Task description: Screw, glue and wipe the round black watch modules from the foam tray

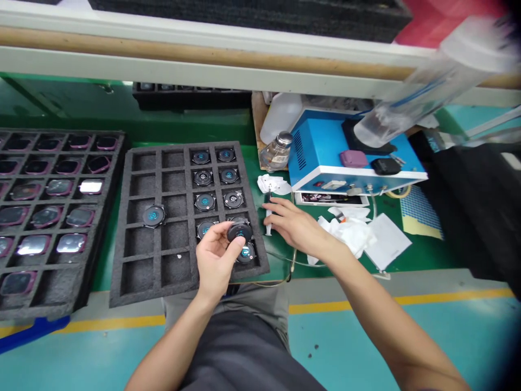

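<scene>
Dark shirt (244, 355); watch (238, 231) between thumb and fingers of left hand (215, 262)

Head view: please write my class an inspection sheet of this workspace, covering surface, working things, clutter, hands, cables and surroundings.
Surface: green bench, partly covered.
Working things: round watch above the foam tray; syringe beside that tray.
Clutter: crumpled tissues, white sheet.
Hands: left hand grips the watch; right hand is at the syringe, grip unclear.
Cables: thin cable near the right hand.
Surroundings: blue box, glass bottle, tray of purple-rimmed watches.
</scene>
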A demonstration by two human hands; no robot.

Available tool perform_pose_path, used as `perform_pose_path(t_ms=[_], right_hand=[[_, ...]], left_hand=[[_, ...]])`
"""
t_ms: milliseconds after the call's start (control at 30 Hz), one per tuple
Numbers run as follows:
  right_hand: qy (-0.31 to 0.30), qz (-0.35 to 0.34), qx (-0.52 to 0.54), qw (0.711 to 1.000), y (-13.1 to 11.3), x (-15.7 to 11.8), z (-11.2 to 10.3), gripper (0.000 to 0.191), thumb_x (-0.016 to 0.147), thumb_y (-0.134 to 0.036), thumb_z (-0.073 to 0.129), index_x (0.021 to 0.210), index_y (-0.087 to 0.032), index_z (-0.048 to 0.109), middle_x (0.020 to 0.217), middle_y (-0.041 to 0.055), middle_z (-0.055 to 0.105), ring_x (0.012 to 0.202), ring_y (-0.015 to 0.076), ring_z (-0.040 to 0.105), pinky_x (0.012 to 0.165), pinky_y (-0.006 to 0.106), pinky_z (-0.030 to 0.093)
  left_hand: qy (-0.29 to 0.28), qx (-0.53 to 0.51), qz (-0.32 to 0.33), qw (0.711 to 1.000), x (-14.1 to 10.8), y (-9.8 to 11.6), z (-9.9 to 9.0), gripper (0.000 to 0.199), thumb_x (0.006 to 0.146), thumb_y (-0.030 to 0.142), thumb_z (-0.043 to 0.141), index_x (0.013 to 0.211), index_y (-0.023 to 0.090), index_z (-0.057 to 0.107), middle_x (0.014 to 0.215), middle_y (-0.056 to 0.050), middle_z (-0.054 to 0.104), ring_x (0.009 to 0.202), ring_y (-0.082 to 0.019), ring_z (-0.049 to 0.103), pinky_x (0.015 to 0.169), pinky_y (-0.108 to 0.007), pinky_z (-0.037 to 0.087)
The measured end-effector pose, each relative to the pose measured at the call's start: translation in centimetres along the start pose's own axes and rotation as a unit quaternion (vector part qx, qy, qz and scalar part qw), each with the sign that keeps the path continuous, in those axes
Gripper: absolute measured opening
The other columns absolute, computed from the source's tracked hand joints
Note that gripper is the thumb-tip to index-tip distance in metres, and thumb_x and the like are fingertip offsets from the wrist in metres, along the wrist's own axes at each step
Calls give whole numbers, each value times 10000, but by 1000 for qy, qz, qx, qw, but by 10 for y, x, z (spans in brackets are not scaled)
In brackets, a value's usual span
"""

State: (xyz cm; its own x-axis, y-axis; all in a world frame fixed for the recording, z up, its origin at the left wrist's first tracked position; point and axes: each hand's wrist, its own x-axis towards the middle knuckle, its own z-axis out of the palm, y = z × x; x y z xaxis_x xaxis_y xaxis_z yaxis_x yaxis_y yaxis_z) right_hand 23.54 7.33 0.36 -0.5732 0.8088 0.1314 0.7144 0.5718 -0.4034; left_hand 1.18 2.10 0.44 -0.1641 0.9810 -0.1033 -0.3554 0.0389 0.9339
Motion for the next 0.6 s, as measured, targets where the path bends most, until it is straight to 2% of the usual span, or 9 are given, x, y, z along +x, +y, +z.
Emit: perform_pose_path(t_ms=[100, 200, 300, 400, 500, 600], right_hand=[[55, -5, 41, 998, 1, -2, 3, 209, 974, -166, 488, 1034, -236, 676, 1313, 94, 687, 1369, 271, 532, 1073, 548, 530], [204, 31, 106, 973, 0, -1, 9, 160, 998, -209, 455, 1038, -236, 607, 1234, 113, 716, 1245, 243, 638, 1062, 515, 526], [353, 101, 191, 910, -10, 4, 8, 86, 1003, -294, 470, 1066, -261, 519, 1199, 116, 710, 1183, 245, 677, 1031, 502, 529], [450, 133, 305, 829, -30, 14, -4, 148, 1002, -344, 436, 1146, -310, 444, 1128, 74, 679, 1120, 241, 691, 1006, 525, 532], [468, 125, 441, 756, -54, 21, -23, 199, 978, -297, 402, 1149, -364, 478, 1021, 24, 618, 1012, 210, 674, 1007, 541, 516], [445, 120, 498, 734, -77, 25, -40, 214, 975, -379, 364, 1046, -360, 565, 862, 19, 540, 825, 201, 605, 909, 504, 524]], left_hand=[[-3, 0, 6, 1000, 0, -2, -1, 281, 742, 229, 850, 999, 202, 739, 935, -29, 736, 864, -123, 677, 826, -216, 538], [-6, 2, 10, 1000, -1, -2, -1, 286, 739, 234, 851, 1000, 193, 742, 935, -37, 739, 866, -132, 683, 825, -227, 544], [-6, 8, 7, 1000, -1, -1, 0, 302, 733, 240, 853, 1013, 184, 754, 938, -51, 753, 863, -143, 693, 821, -239, 551], [-8, 23, -3, 1000, -2, -1, 1, 337, 736, 244, 849, 1058, 185, 766, 981, -70, 772, 887, -161, 707, 831, -254, 557], [-12, 35, -9, 999, -3, 0, 2, 336, 739, 243, 846, 1062, 190, 775, 992, -75, 783, 888, -168, 718, 834, -260, 562], [-8, 49, -20, 999, -4, 3, 3, 317, 719, 237, 854, 1022, 179, 782, 967, -82, 788, 870, -181, 726, 818, -272, 569]])
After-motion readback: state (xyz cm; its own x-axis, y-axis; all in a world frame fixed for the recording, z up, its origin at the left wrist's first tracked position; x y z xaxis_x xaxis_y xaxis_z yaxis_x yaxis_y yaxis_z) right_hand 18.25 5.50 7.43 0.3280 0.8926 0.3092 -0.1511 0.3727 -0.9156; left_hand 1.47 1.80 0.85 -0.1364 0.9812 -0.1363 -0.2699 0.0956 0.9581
